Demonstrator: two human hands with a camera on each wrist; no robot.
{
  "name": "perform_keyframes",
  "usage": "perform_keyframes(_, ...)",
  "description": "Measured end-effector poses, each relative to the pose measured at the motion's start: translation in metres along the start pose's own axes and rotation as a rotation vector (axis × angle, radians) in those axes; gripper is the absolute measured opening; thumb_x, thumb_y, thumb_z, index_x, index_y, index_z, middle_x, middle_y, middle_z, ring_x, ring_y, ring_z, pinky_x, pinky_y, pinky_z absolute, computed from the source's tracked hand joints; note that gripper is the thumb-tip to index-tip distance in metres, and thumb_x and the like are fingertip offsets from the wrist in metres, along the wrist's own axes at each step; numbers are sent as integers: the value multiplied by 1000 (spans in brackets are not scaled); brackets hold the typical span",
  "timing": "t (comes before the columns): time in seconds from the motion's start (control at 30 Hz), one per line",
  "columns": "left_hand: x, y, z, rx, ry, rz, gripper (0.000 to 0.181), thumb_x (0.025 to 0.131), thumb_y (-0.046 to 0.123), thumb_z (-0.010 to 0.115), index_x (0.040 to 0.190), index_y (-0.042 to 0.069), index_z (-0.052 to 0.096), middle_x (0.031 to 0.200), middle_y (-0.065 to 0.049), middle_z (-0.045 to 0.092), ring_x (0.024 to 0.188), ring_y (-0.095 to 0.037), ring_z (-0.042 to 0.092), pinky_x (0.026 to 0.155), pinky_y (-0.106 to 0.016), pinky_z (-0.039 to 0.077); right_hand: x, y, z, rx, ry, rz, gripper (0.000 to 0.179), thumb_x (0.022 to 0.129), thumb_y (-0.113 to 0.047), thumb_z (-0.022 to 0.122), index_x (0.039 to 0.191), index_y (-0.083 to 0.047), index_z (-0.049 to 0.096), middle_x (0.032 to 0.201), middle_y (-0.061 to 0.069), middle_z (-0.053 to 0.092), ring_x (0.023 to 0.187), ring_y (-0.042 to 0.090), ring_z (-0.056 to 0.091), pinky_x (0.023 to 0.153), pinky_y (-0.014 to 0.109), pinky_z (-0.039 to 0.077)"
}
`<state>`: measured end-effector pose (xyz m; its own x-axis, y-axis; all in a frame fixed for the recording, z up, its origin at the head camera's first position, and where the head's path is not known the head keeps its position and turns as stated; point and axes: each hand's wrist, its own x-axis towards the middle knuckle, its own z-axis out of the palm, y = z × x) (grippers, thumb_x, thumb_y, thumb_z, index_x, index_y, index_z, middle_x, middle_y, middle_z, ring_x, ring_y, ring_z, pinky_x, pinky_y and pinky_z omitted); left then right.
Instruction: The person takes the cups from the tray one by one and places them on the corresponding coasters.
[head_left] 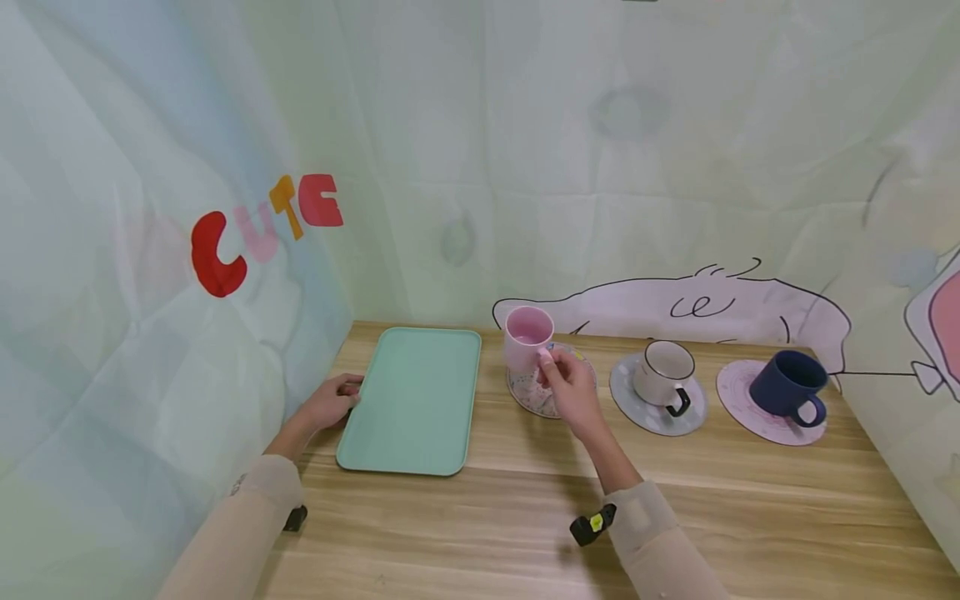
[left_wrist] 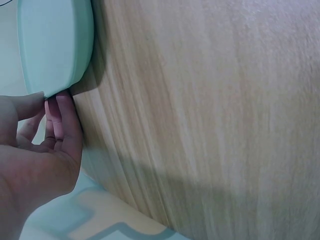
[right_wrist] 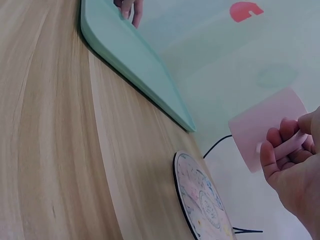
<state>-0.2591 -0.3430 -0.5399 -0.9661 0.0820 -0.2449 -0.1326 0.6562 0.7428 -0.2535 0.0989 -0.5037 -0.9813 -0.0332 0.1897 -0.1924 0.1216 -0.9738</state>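
My right hand point(head_left: 572, 395) grips a pink mug point(head_left: 522, 340) by its handle. In the right wrist view the mug point(right_wrist: 265, 122) hangs in the air, apart from the round patterned coaster point(right_wrist: 197, 200) below it. A mint-green tray point(head_left: 412, 400) lies flat on the table to the left. At its left edge is my left hand point(head_left: 330, 403); the left wrist view shows the thumb on the rim of the tray point(left_wrist: 57, 45) and the fingers curled against its underside, pinching it.
Right of the pink mug, a white mug point(head_left: 660, 375) with a black handle stands on a grey coaster point(head_left: 626, 396). Further right a navy mug point(head_left: 787, 383) sits on a pink coaster point(head_left: 738, 387). Printed cloth walls point(head_left: 420, 167) rise behind and beside the wooden table point(head_left: 510, 533).
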Motion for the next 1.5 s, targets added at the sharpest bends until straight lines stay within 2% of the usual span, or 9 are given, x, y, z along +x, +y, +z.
perform_keyframes(0.17, 0, 0, 0, -7, 2, -3, 48, 108, 6, 49, 154, -9, 43, 133, -30, 56, 117, -37, 56, 81, -35, 51, -2, 5, -4, 3, 21, 10, 33, 110, -24, 60, 104, 8, 66, 91, 18, 65, 85, 21, 60, 76, 29, 55)
perform_keyframes(0.3, 2, -2, 1, -9, 2, -12, 48, 109, 7, 48, 154, -7, 43, 135, -30, 56, 119, -38, 55, 83, -35, 52, -4, 9, -6, -1, 41, 24, 28, 110, -22, 60, 103, 4, 67, 92, 16, 66, 86, 22, 62, 79, 32, 57)
perform_keyframes(0.53, 0, 0, 1, -17, 4, -11, 48, 109, 6, 48, 154, -8, 43, 136, -31, 55, 120, -39, 55, 85, -37, 51, -7, 16, -9, 19, 71, 72, 24, 109, -18, 61, 107, 4, 68, 95, 19, 69, 86, 20, 66, 81, 33, 60)
perform_keyframes(0.7, 0, 1, 1, -5, 12, 1, 47, 108, 6, 49, 153, -9, 43, 134, -31, 56, 120, -40, 56, 91, -42, 50, -9, 23, -11, 27, 87, 127, 25, 108, -18, 63, 110, 6, 68, 100, 25, 71, 90, 27, 68, 91, 48, 59)
perform_keyframes(0.77, 0, 1, 2, -2, 13, -1, 47, 108, 6, 49, 153, -9, 43, 134, -31, 56, 121, -40, 55, 92, -43, 50, -10, 25, -11, 21, 97, 137, 25, 108, -18, 63, 111, 6, 68, 101, 25, 72, 92, 28, 68, 92, 49, 59)
perform_keyframes(1.0, -1, 2, 2, 15, 23, -14, 47, 108, 6, 50, 153, -7, 45, 132, -28, 58, 118, -38, 55, 92, -42, 49, -12, 38, -13, -12, 123, 151, 22, 107, -19, 65, 110, 2, 71, 96, 16, 74, 89, 21, 69, 83, 32, 60)
perform_keyframes(1.1, -1, 3, 0, 16, 23, -6, 47, 108, 6, 50, 153, -8, 45, 131, -29, 58, 118, -39, 55, 93, -44, 49, -13, 40, -12, -12, 130, 168, 21, 107, -18, 65, 110, 2, 71, 96, 16, 75, 90, 20, 69, 83, 32, 60)
perform_keyframes(1.27, -1, 3, 0, 20, 23, -4, 46, 109, 5, 49, 153, -9, 44, 131, -29, 58, 118, -39, 55, 95, -45, 48, -15, 43, -10, -1, 144, 192, 22, 108, -17, 64, 114, 3, 71, 100, 18, 75, 93, 23, 71, 89, 38, 61)
perform_keyframes(1.5, -1, 2, 1, 15, 20, -1, 47, 108, 4, 49, 153, -9, 44, 131, -30, 58, 118, -40, 56, 95, -46, 49, -16, 51, -5, -3, 173, 198, 23, 108, -19, 64, 114, 2, 71, 101, 17, 76, 96, 24, 72, 86, 30, 60)
